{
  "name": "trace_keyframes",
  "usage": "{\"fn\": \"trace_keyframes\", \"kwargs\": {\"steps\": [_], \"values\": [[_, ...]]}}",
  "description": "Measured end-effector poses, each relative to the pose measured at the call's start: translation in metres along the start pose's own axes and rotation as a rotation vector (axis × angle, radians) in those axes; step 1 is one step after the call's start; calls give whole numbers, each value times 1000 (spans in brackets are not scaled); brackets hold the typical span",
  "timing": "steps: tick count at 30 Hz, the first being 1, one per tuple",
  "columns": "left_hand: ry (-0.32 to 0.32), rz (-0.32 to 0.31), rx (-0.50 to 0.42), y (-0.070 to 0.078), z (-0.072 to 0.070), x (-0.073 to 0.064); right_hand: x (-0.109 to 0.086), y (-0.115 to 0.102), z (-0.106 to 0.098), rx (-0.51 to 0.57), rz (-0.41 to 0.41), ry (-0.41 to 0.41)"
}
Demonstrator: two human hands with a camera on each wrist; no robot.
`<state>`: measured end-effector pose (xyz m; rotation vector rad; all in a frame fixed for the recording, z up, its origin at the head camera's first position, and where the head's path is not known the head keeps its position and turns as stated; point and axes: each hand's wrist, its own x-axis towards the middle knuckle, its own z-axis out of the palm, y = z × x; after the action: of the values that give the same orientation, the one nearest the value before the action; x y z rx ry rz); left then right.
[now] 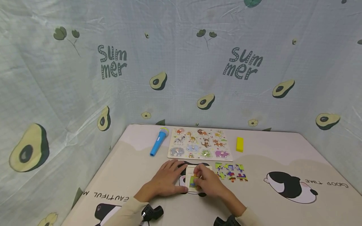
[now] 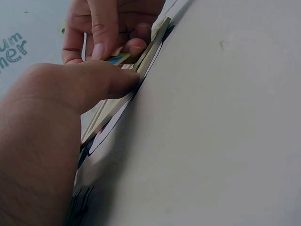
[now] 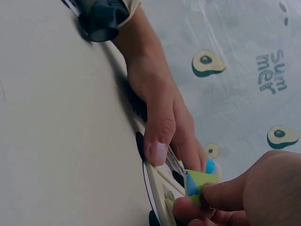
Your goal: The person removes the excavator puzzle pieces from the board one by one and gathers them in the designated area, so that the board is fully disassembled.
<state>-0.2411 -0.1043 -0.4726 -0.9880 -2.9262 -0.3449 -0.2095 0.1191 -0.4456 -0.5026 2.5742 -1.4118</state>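
My left hand (image 1: 168, 179) lies with its fingers stretched out along the left edge of a small pale wooden puzzle tray (image 1: 190, 169), its thumb pressed to the near corner. Over that tray my right hand (image 1: 210, 182) pinches a green and blue puzzle piece (image 3: 194, 181) between thumb and fingers. In the right wrist view the piece is tilted up from the tray. Its lower part is hidden by the fingertips. Just right of the tray, several colourful jigsaw pieces (image 1: 230, 174) are laid out in rows.
Behind the hands lies an animal peg puzzle board (image 1: 199, 143). A blue toy microphone (image 1: 158, 142) is to its left, a yellow block (image 1: 239, 144) to its right. The tablecloth (image 1: 135, 175) has printed dogs and lettering; an avocado-patterned curtain (image 1: 181, 62) closes off the back and sides.
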Motion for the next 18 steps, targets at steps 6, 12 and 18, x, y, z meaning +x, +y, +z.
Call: {"fn": "trace_keyframes", "kwargs": {"steps": [6, 12, 18], "values": [[2, 3, -8, 0, 0, -1, -1, -1, 1, 100, 39, 60], [-14, -13, 5, 0, 0, 1, -3, -4, 2, 196, 85, 113], [-21, -21, 3, 1, 0, 1, -4, -4, -2, 250, 101, 123]]}}
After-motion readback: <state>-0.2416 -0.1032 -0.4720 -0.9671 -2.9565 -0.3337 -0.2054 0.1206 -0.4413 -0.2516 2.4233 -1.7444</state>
